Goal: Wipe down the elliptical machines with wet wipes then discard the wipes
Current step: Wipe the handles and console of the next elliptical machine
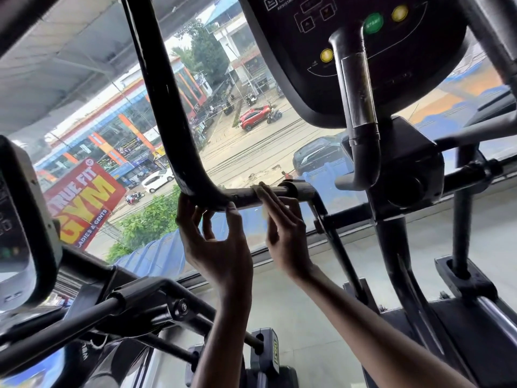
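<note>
The elliptical's black moving handle bar [170, 113] curves down from the top and bends into a horizontal section [243, 196]. My left hand [216, 242] grips the bar from below at the bend. My right hand [285, 233] presses a small wet wipe [258, 189] with its fingertips onto the horizontal section, just left of the bar's joint [300, 190]. The wipe is mostly hidden under my fingers. The machine's black console [355, 46] with green and yellow buttons hangs at the upper right.
A fixed handle with a metal grip sensor [358, 88] stands below the console. Another machine's console [19, 219] and linkage arms [134, 303] fill the lower left. A large window [251, 130] behind shows a street. The machine's frame and pedal arms [461, 275] are at right.
</note>
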The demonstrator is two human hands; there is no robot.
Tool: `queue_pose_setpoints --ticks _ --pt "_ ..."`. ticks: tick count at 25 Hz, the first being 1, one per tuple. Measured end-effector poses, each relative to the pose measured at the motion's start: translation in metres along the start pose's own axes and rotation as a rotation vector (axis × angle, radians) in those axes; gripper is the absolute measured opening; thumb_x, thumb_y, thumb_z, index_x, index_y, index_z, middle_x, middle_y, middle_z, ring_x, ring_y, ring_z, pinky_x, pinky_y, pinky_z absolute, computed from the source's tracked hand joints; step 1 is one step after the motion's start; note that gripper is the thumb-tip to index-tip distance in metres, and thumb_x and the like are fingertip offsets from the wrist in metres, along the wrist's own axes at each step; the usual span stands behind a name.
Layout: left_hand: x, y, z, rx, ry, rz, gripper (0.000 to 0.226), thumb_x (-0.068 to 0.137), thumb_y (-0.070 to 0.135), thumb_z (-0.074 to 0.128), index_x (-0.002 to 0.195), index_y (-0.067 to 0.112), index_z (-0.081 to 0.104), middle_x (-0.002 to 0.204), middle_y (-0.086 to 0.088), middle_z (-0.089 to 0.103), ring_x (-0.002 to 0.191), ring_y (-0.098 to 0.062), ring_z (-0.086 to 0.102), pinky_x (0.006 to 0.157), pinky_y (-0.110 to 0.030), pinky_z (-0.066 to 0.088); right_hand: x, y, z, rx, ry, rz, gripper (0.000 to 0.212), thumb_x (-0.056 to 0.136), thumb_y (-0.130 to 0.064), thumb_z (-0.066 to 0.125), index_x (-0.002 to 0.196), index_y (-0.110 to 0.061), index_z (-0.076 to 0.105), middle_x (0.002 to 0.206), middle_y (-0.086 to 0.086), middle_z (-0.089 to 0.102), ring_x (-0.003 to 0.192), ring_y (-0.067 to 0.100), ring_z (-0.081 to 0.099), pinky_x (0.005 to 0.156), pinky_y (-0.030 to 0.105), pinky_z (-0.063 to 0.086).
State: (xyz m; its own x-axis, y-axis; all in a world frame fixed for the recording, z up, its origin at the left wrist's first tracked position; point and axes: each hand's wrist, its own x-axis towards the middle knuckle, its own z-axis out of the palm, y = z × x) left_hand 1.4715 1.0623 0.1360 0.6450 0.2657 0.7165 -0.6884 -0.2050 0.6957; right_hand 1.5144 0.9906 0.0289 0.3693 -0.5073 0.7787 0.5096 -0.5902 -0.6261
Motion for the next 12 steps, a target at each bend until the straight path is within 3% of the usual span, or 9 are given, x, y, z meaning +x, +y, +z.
queue_pose_setpoints --ticks 2,5,7,10,12 --pt "0.0 0.0 -0.001 0.002 -0.011 0.004 0.059 0.079 0.0 0.072 0.135 0.006 0.053 0.123 -0.008 0.065 0.103 -0.021 0.064 0.086 -0.027 0.054 0.002 0.036 0.004 -0.075 -0.032 0.113 0.053 0.091 0.015 0.05 0.14 -0.004 0.056 0.142 0.007 0.06 0.117 0.028 0.061 0.107 0.02 0.041" --pt "0.0 0.002 -0.001 -0.001 -0.011 -0.006 0.059 0.08 0.0 0.072 0.136 0.005 0.053 0.123 -0.011 0.065 0.104 -0.024 0.064 0.085 -0.025 0.054 0.016 0.068 0.007 -0.194 -0.145 0.273 0.052 0.087 0.014 0.051 0.136 -0.004 0.06 0.131 0.011 0.067 0.115 0.034 0.065 0.103 0.029 0.047" --pt "-0.001 0.004 -0.001 0.002 -0.01 -0.012 0.059 0.08 -0.001 0.072 0.136 0.005 0.053 0.123 -0.011 0.065 0.106 -0.026 0.064 0.086 -0.025 0.054 0.024 0.071 0.005 -0.204 -0.225 0.253 0.048 0.086 0.012 0.054 0.131 -0.003 0.063 0.122 0.011 0.071 0.106 0.035 0.067 0.098 0.031 0.048" --pt "-0.001 0.005 0.001 -0.006 -0.008 -0.013 0.06 0.079 -0.001 0.071 0.136 0.006 0.053 0.12 -0.009 0.065 0.105 -0.025 0.064 0.086 -0.024 0.054 0.028 0.078 -0.001 -0.18 -0.254 0.169 0.047 0.087 0.012 0.055 0.13 -0.003 0.064 0.121 0.013 0.072 0.109 0.03 0.067 0.102 0.025 0.044" --pt "-0.001 0.006 0.0 -0.008 -0.012 -0.021 0.06 0.08 -0.001 0.072 0.136 0.007 0.053 0.12 -0.007 0.065 0.104 -0.021 0.064 0.087 -0.024 0.053 0.032 0.079 -0.002 -0.209 -0.245 0.241 0.048 0.086 0.013 0.055 0.13 -0.004 0.065 0.117 0.013 0.073 0.107 0.032 0.069 0.1 0.03 0.046"
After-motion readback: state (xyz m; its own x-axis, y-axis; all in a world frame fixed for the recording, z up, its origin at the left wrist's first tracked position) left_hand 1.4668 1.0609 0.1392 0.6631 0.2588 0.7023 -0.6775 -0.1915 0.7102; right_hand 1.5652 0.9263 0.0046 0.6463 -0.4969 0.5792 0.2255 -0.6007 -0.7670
